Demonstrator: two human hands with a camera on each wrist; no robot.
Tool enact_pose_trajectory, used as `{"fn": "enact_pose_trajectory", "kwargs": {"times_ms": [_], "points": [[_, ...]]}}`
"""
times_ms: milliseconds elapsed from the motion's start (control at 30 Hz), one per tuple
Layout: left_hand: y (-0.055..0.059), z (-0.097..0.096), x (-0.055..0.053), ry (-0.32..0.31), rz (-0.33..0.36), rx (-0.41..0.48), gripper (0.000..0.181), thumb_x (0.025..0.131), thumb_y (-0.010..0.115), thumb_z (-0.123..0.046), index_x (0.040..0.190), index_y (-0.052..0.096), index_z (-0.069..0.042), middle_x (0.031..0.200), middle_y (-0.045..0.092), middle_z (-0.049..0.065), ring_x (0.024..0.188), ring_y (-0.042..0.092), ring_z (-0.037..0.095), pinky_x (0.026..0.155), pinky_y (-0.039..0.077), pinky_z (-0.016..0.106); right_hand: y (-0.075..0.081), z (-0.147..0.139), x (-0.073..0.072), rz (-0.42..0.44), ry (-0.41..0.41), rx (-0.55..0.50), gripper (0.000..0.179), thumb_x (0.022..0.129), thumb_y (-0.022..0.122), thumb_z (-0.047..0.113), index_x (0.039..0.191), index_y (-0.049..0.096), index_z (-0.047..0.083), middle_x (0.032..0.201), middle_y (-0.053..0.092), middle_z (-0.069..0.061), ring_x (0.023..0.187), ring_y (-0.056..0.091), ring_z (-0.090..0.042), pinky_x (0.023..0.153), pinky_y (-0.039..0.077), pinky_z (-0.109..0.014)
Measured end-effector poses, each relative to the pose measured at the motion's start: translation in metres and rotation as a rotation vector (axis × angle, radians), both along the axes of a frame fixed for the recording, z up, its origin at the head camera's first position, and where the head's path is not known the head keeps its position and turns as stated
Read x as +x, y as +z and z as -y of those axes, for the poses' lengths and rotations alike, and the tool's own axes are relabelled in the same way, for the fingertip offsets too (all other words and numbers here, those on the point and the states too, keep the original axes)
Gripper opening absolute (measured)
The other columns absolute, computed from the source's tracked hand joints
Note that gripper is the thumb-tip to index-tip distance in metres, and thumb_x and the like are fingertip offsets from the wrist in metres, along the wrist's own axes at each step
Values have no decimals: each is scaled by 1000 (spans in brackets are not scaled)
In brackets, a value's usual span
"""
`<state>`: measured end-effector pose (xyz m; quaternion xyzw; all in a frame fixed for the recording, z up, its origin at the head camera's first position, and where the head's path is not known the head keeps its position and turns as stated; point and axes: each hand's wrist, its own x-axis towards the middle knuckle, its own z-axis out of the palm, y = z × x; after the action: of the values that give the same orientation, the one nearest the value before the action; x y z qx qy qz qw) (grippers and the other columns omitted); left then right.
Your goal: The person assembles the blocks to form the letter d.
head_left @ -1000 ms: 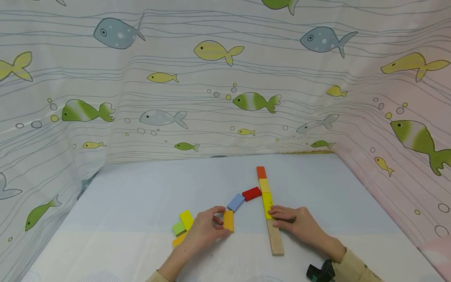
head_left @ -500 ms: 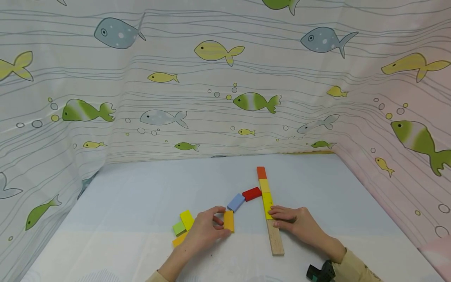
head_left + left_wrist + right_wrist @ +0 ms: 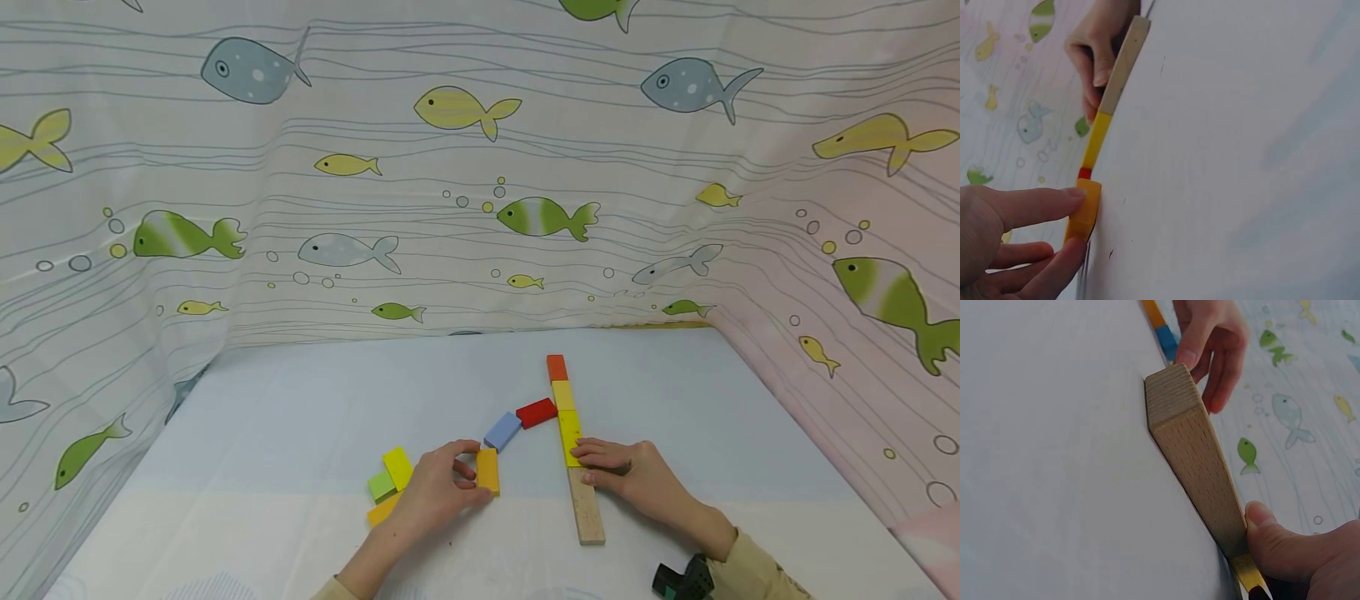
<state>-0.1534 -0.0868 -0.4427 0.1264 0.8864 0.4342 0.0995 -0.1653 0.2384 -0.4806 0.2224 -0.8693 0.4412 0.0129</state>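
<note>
My left hand (image 3: 442,483) pinches an orange block (image 3: 487,472) lengthwise, thumb at its near end and index finger at its far end. Beyond that block a blue block (image 3: 502,432) and a red block (image 3: 536,412) lie in a slanting chain. The red one meets a straight row made of an orange-red block (image 3: 556,367), a pale yellow block (image 3: 562,394), a bright yellow section (image 3: 568,423) and a long plain wooden block (image 3: 587,517). My right hand (image 3: 637,479) rests at the row's right side, fingertips on the yellow section and thumb against the wooden block (image 3: 1191,462).
Left of my left hand lie a yellow block (image 3: 397,467), a green block (image 3: 381,487) and another orange block (image 3: 381,510), partly hidden. A black device (image 3: 682,577) sits by my right wrist. Fish-printed cloth (image 3: 450,192) walls the white table (image 3: 300,408).
</note>
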Motion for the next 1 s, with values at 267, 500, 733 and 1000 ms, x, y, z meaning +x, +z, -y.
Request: {"fn": "enact_pose_trajectory", "kwargs": {"times_ms": [267, 500, 733, 1000], "points": [[-1, 0, 1, 2, -14, -2, 58, 81, 84, -18, 132, 59, -6, 107, 67, 4, 81, 62, 13, 74, 56, 23, 0, 0, 0, 2, 1, -3, 33, 86, 76, 35, 114, 77, 17, 120, 72, 7, 124, 62, -20, 99, 43, -12], [4, 5, 3, -7, 0, 17, 60, 81, 84, -21, 133, 59, -6, 106, 68, 5, 84, 63, 15, 77, 58, 27, 0, 0, 0, 6, 2, 5, 33, 87, 76, 35, 114, 77, 17, 120, 72, 7, 124, 62, -21, 99, 42, -12], [7, 17, 10, -27, -40, 79, 57, 81, 83, -20, 131, 61, -5, 122, 67, 11, 99, 67, 23, 90, 57, 37, 4, 1, 0, 13, -3, 5, 32, 86, 77, 33, 114, 77, 16, 120, 72, 7, 124, 62, -20, 99, 42, -13], [12, 42, 11, 13, -105, 135, 48, 83, 81, -17, 128, 64, -8, 125, 68, 9, 114, 65, 30, 98, 53, 41, 1, 1, 1, 26, -5, 9, 32, 87, 76, 33, 114, 77, 17, 120, 72, 7, 125, 61, -20, 99, 42, -13]]}}
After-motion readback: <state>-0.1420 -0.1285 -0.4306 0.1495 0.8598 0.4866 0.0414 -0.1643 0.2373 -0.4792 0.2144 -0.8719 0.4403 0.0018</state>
